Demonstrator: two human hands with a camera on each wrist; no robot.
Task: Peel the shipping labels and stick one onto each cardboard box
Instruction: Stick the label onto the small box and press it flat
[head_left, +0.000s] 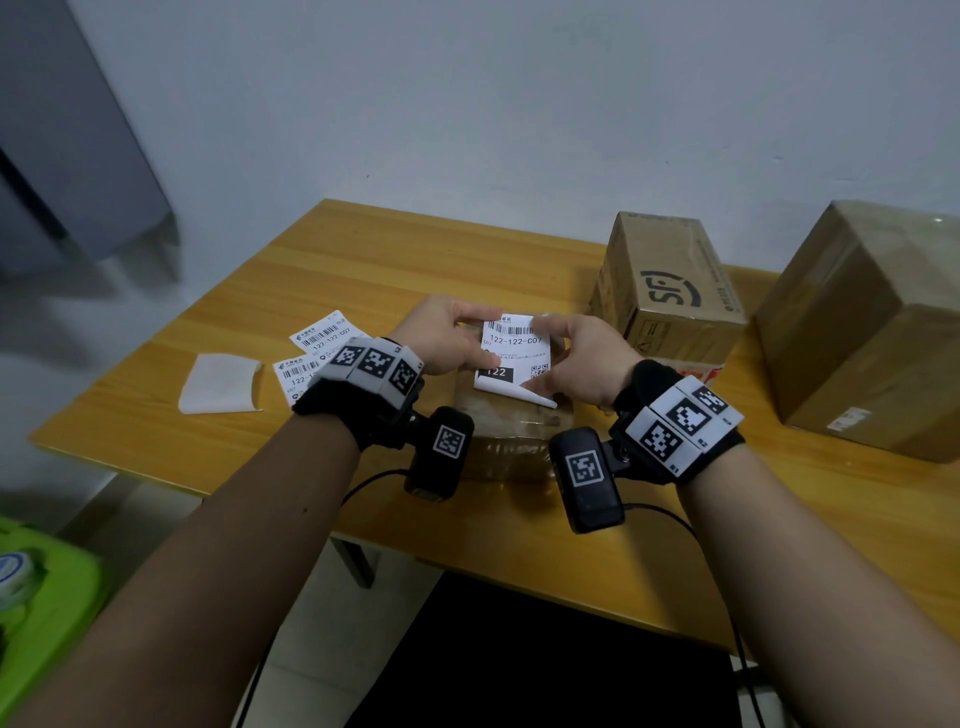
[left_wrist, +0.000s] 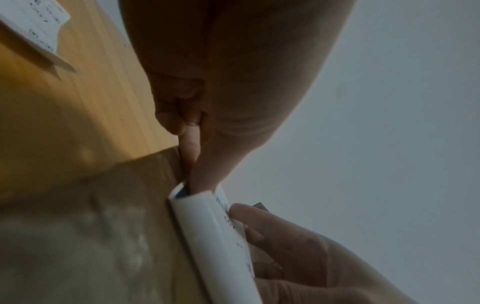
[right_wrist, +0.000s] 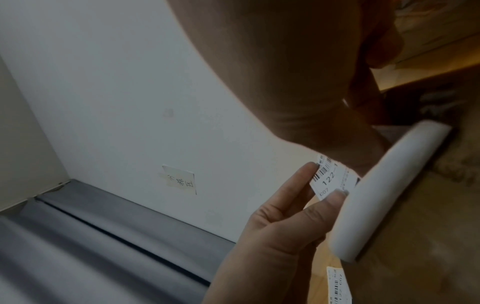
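The wooden table (head_left: 363, 260) carried three cardboard boxes: a large plain one (head_left: 857, 332) at my far right, an upright SF-printed box (head_left: 670, 286) beside it, and a low tape-wrapped box (head_left: 511, 431) right in front of me. Left of that box lay two spare shipping labels (head_left: 324, 332) and a loose white backing sheet (head_left: 221, 384). I held the shipping label (head_left: 514, 353) over the low box, my left hand (head_left: 447, 338) pinching its left edge and my right hand (head_left: 582, 364) pinching its right edge, both clamped on the paper. Its backing (head_left: 519, 396) curled away at the near edge, so I judged I was in mid-peel. Next, I would need to strip the backing fully, then lay the label flat on the box top and press it down without creases.
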